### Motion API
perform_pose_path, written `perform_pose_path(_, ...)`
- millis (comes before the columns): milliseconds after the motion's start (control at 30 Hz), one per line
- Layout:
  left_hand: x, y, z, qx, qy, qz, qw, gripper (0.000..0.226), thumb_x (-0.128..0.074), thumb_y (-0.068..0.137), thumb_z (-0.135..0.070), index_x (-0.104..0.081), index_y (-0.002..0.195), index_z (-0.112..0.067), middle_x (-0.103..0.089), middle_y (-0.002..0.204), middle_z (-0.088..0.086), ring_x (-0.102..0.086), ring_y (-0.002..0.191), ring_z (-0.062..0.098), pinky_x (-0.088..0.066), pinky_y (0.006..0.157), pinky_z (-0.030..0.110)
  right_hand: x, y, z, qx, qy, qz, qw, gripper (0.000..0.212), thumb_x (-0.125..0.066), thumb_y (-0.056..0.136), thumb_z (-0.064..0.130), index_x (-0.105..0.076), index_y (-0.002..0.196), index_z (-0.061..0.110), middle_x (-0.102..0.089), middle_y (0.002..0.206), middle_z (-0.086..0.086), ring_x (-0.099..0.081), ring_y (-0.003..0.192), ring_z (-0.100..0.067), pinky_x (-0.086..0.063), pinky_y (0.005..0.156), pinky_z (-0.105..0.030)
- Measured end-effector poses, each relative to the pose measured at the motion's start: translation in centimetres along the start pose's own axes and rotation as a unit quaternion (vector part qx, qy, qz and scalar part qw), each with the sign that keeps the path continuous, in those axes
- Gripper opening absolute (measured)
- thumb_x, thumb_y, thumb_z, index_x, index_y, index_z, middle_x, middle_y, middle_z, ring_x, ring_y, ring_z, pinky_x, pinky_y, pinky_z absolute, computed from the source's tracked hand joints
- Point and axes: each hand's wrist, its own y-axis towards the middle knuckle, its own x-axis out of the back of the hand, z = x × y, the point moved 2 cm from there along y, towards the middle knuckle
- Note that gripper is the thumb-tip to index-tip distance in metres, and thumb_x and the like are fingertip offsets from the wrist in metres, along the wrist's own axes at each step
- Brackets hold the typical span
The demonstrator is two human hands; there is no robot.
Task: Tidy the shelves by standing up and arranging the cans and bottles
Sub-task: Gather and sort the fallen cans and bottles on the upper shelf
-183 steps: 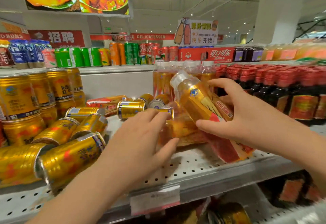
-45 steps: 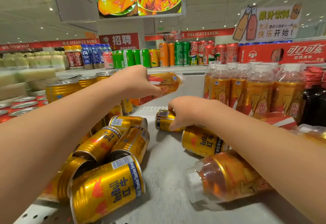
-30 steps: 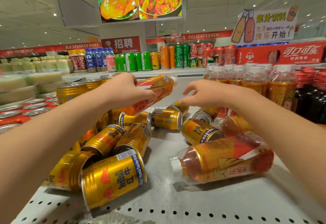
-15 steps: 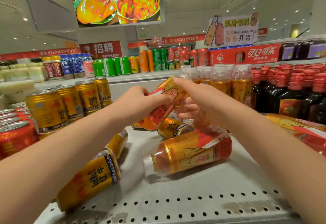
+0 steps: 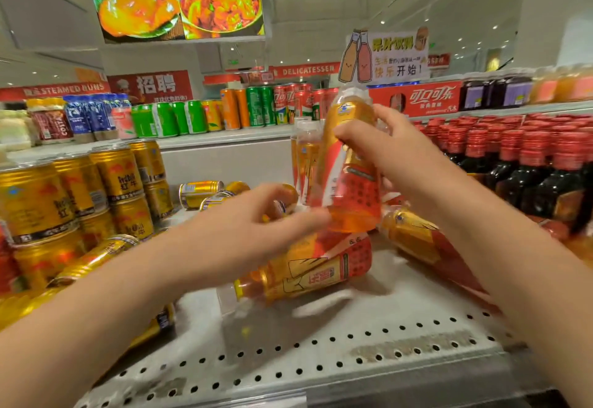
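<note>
The right hand (image 5: 385, 147) grips an orange drink bottle (image 5: 349, 176) around its upper half, thumb on the near side and fingers curled round the far side. The bottle is nearly upright, cap end up, with a gold and red label. Its base hangs just over a fallen bottle (image 5: 308, 272); whether the two touch cannot be told.

The left hand (image 5: 256, 224) is blurred, its fingers spread and reaching to the right with the tips close to the base of the held bottle. It holds nothing, and contact cannot be made out.

The fallen bottle lies on its side across the middle of the perforated grey shelf (image 5: 321, 359), cap end pointing to the left front. A second fallen bottle (image 5: 423, 244) lies to its right, partly hidden by the right forearm. Behind the held bottle, standing bottles (image 5: 305, 154) of the same drink are lined up at the back.

On the left, gold cans (image 5: 80, 182) stand stacked two high. In front of them tipped gold cans (image 5: 96, 256) lie on their sides, and more tipped cans (image 5: 199, 189) lie at the back of the shelf beyond the left hand. On the right, dark bottles with red caps (image 5: 529, 163) stand in rows. The upper shelf carries a row of soda cans (image 5: 256, 105), with a juice sign (image 5: 398, 57) above.
</note>
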Motion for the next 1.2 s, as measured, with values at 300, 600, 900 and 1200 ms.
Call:
perform_pose_path(300,-2.0,-2.2,0.9,-0.067,0.2,0.011,0.977,0.059,-0.052,0.083,-0.07,-0.028,0.135,-0.06,-0.04,0.126,-0.033,-0.055,0.102,-0.001,-0.05,0.088,0.028,3.8,-3.7,0.0,0.028,-0.19,-0.016,0.981,0.07,-0.072,0.074,0.063,-0.041,0.135,0.048,-0.064,0.11,0.019,-0.069,0.076,0.005,-0.052,0.061,-0.019)
perform_pose_path(600,-3.3,-2.0,0.5,-0.017,0.265,-0.091,0.96,0.061,-0.038,0.081,-0.082,-0.039,0.134,-0.052,-0.051,0.123,-0.023,-0.06,0.101,0.008,-0.039,0.063,0.029,2.3,-7.4,-1.6,0.006,-0.244,0.029,0.969,0.084,-0.068,0.066,0.076,-0.035,0.14,0.053,-0.059,0.099,0.022,-0.067,0.073,0.008,-0.049,0.055,-0.015)
perform_pose_path(900,-3.6,-1.5,1.0,0.022,0.255,-0.089,0.963,0.051,-0.031,0.092,-0.07,-0.05,0.12,-0.031,-0.052,0.102,-0.003,-0.054,0.082,0.02,-0.035,0.055,0.03,0.8,-8.9,-2.3,-0.096,-0.301,-0.014,0.949,0.091,-0.059,0.061,0.081,-0.04,0.142,0.045,-0.057,0.11,0.022,-0.063,0.084,0.001,-0.051,0.061,-0.025)
perform_pose_path(1200,-3.9,-3.1,1.6,-0.036,0.119,-0.051,0.991,0.058,-0.048,0.092,-0.063,-0.041,0.142,-0.035,-0.05,0.132,-0.007,-0.053,0.104,0.012,-0.039,0.068,0.027,-0.2,-8.3,-3.4,-0.188,-0.348,0.04,0.918,0.038,-0.057,0.075,0.071,-0.067,0.085,0.036,-0.072,0.083,0.006,-0.072,0.069,-0.016,-0.054,0.052,-0.026)
